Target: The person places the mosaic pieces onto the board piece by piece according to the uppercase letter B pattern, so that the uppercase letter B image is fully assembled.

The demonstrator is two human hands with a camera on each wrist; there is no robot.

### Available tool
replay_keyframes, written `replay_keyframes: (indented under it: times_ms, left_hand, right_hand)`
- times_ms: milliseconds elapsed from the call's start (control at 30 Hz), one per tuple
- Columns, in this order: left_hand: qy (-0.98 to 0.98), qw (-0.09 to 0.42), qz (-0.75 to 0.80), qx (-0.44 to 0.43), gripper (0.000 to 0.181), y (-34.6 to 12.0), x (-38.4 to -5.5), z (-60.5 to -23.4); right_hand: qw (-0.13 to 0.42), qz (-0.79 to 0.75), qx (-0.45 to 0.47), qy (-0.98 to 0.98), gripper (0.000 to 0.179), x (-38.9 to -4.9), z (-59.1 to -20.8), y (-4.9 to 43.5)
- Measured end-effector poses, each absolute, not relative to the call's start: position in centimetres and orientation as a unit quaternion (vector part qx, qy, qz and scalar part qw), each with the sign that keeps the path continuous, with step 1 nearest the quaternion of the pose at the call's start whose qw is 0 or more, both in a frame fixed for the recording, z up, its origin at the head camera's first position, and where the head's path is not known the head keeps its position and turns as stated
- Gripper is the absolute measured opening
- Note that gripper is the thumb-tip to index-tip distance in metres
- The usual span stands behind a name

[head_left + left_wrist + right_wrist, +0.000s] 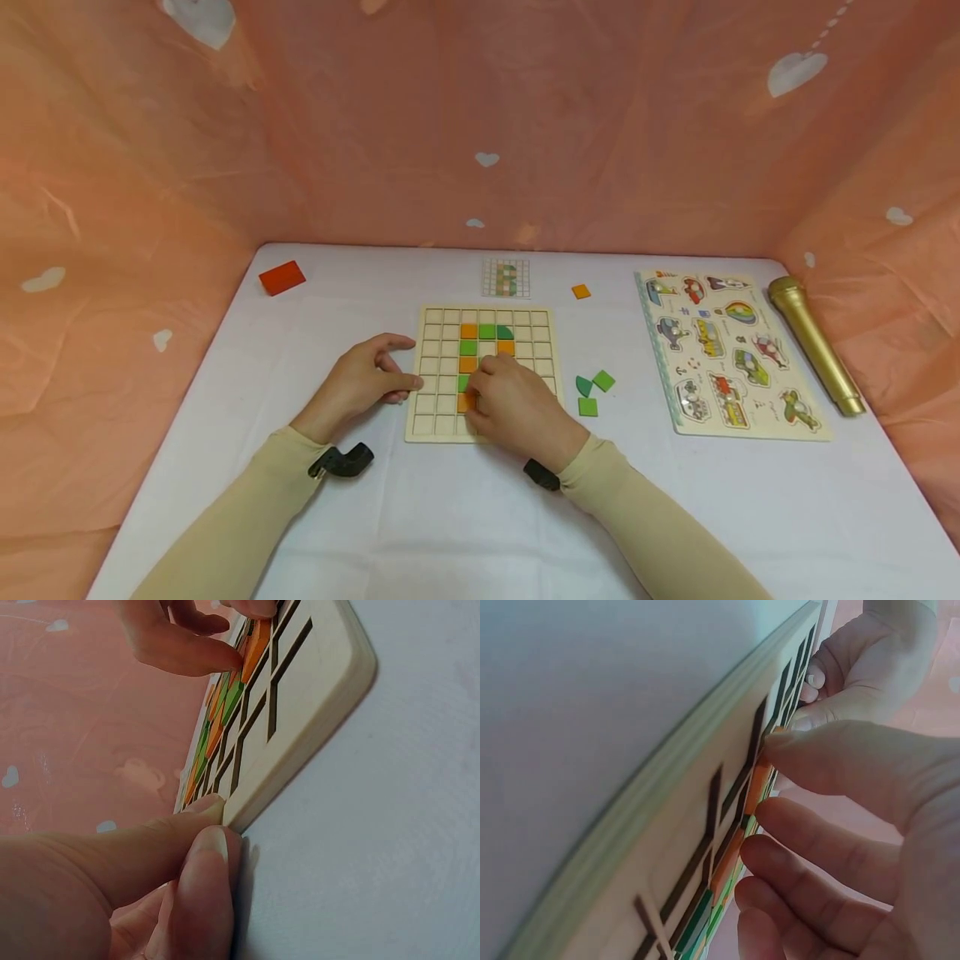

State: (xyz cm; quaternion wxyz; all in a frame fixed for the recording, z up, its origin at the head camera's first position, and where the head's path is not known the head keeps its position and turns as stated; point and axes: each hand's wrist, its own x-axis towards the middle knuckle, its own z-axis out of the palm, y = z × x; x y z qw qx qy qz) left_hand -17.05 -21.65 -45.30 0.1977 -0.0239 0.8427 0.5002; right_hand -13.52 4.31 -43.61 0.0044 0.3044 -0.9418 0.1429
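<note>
A wooden grid board [435, 427] lies on the white table, with orange and green square tiles and a dark green rounded tile [506, 332] in its cells. My left hand [367, 379] holds the board's left edge, thumb on the rim and a fingertip against the side. Over the lower middle of the grid, my right hand [517, 408] pinches an orange square tile [256, 651] between thumb and index finger, at the bottom of the left tile column. In the right wrist view that orange tile [760, 776] sits right at the cells. The hand hides part of the grid.
A small pattern card [506, 277] lies behind the board, an orange tile [581, 292] to its right. Loose green tiles [588, 407] lie right of the board. Farther right are a picture puzzle [705, 367] and a gold microphone [816, 346]; a red block [282, 278] is back left.
</note>
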Motion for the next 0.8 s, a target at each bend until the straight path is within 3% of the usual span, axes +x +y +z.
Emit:
replay_keyframes:
  times_ms: [567, 800]
  left_hand:
    - [0.845, 0.200, 0.496, -0.020, 0.070, -21.3, -17.3, -45.4]
    - [0.853, 0.197, 0.483, -0.020, 0.071, -21.4, -17.3, -45.6]
  right_hand:
    - [0.018, 0.146, 0.304, -0.941, 0.004, -13.4, -43.5, 4.9]
    - [0.000, 0.175, 0.257, -0.950, 0.012, -13.8, -42.6, 7.3]
